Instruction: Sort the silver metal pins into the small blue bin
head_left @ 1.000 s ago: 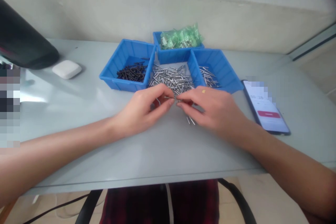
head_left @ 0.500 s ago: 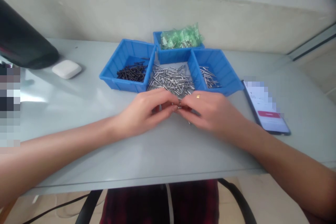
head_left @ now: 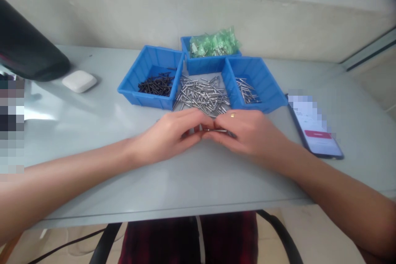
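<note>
My left hand (head_left: 175,134) and my right hand (head_left: 249,132) meet fingertip to fingertip just in front of a pile of silver metal pins (head_left: 202,95) on the table. Both are closed on a thin metal pin (head_left: 216,130), which lies roughly level between the fingertips and reaches under my right fingers. A gold-coloured ring is on a finger of my right hand. Left of the pile, a blue bin (head_left: 131,90) holds dark screw-like pieces (head_left: 157,85). To its right, another blue bin (head_left: 269,84) has some silver pins in it.
Behind the pile, a third blue bin (head_left: 206,66) holds green plastic bags (head_left: 215,43). A phone (head_left: 315,132) lies at the right. A white case (head_left: 79,81) and a dark cylindrical object (head_left: 31,45) are at the left. The table's front edge (head_left: 173,213) runs below my forearms.
The thin metal pin between my fingertips now shows lengthwise, where only a small bit showed before. My fingertips have shifted slightly downward.
</note>
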{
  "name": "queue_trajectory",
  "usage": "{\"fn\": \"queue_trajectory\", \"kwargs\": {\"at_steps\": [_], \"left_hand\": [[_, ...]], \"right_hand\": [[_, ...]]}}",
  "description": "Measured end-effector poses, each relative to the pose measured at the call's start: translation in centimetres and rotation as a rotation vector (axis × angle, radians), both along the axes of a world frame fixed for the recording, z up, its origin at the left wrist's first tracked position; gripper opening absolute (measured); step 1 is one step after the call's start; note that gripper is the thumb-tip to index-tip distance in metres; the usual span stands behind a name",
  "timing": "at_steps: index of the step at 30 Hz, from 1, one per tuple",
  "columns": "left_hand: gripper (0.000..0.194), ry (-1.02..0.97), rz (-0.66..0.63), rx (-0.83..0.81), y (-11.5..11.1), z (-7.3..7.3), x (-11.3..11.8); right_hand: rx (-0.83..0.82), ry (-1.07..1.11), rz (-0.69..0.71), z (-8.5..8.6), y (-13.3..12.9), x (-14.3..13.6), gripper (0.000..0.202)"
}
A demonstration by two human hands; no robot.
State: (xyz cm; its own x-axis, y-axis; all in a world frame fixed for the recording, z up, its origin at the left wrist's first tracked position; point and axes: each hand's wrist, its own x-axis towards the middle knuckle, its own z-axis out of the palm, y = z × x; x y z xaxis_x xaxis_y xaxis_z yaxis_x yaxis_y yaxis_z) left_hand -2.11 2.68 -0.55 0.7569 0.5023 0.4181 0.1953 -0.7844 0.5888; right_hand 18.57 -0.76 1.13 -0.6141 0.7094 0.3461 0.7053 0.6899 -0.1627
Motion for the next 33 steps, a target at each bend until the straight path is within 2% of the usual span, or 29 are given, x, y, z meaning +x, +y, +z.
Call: {"fn": "queue_trajectory", "kwargs": {"at_steps": [6, 12, 25, 33], "left_hand": [[0.013, -0.031, 0.109, 0.011, 0.06, 0.12, 0.1], [0.015, -0.05, 0.188, 0.0, -0.05, 0.33, 0.05], [0.011, -0.148, 0.12, -0.012, -0.12, 0.29, -0.11], [0.01, -0.139, 0.185, -0.094, -0.3, 0.18, -0.37]], "right_hand": [[0.001, 0.005, -0.075, 0.58, -0.22, -0.23, 0.03], [0.019, -0.009, -0.04, 0.81, -0.28, -0.34, 0.029], [0.07, -0.088, 0.051, -0.07, -0.12, -0.16, 0.031], [0.049, -0.04, -0.031, 0.52, -0.29, -0.14, 0.028]]}}
